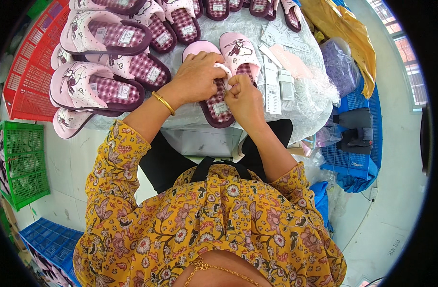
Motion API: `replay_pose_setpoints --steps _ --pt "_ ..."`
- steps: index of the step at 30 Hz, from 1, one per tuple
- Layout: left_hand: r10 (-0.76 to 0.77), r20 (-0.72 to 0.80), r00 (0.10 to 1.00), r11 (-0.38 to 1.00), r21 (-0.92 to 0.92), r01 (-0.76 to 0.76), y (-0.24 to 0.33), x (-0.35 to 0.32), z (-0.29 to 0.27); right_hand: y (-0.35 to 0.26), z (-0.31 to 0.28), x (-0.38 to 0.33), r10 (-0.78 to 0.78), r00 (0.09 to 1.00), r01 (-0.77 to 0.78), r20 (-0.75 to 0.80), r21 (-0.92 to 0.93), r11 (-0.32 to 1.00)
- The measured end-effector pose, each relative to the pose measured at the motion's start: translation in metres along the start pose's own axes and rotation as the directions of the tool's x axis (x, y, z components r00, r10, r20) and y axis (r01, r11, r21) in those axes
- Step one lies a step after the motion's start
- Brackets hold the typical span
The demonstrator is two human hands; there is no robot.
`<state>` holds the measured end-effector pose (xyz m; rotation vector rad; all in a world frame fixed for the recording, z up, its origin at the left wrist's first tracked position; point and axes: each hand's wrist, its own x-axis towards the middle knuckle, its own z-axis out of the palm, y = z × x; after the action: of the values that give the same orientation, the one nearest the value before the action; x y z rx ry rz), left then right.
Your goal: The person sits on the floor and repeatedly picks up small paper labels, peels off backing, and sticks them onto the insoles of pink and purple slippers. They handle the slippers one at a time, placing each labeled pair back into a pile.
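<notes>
In front of me on the plastic-wrapped table lies a pink slipper with a maroon checked insole and a white label at its heel. My left hand is curled over its upper, fingers gripping the pale edge of the opening. Close beside it, my right hand is closed in a pinch over the slipper's right side. What lies between those fingertips is hidden. The matching slipper, with a cartoon print on its toe, rests just beyond my right hand.
Stacked pink slippers fill the table's left side, with more along the far edge. Paper tags and sticker sheets lie at right. A red basket and a green crate stand left; a blue crate stands right.
</notes>
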<state>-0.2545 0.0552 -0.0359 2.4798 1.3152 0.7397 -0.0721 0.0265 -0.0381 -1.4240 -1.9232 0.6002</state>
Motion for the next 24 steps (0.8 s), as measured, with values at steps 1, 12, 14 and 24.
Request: replay_pose_setpoints --steps 1,12,14,24 --pt "0.000 -0.004 1.000 1.000 0.006 0.000 0.000 0.000 0.000 -0.001 0.000 0.001 -0.003 1.000 0.003 -0.005 -0.017 1.000" --pt "0.024 -0.057 0.998 1.000 -0.005 -0.024 -0.004 -0.002 0.007 0.004 0.009 0.006 -0.119 0.991 0.106 -0.065 -0.173 0.979" --pt "0.027 -0.079 0.996 1.000 -0.007 -0.027 -0.004 -0.002 0.010 0.007 0.010 0.007 -0.127 0.991 0.118 -0.041 -0.178 0.977" --pt "0.062 -0.136 0.989 0.998 -0.013 -0.065 -0.005 0.006 0.017 0.009 0.013 0.002 -0.264 0.955 0.228 -0.134 -0.234 0.945"
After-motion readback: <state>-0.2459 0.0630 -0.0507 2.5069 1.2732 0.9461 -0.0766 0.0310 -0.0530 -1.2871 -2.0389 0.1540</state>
